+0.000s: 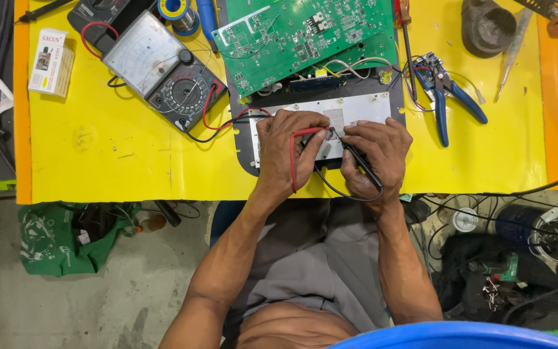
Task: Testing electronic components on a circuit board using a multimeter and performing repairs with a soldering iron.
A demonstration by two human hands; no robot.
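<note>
Under both hands, left gripping red probe, right black probe: white panel.

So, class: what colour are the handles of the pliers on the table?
Blue, on the pliers; the head view shows them clearly.

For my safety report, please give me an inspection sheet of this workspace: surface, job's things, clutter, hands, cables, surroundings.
Surface: yellow table top with orange edges, scuffed.
Job's things: pale metal plate on a dark base, under both hands; green circuit board behind it; analog multimeter to the side.
Clutter: blue-handled pliers, solder reel, small white box, dark round pot.
Hands: left hand holds the red probe; right hand holds the black probe; tips meet on the plate.
Cables: red and black leads run from meter to hands; more black cables hang off the table edge.
Surroundings: concrete floor, green bag, tangled wires and containers below.
</note>
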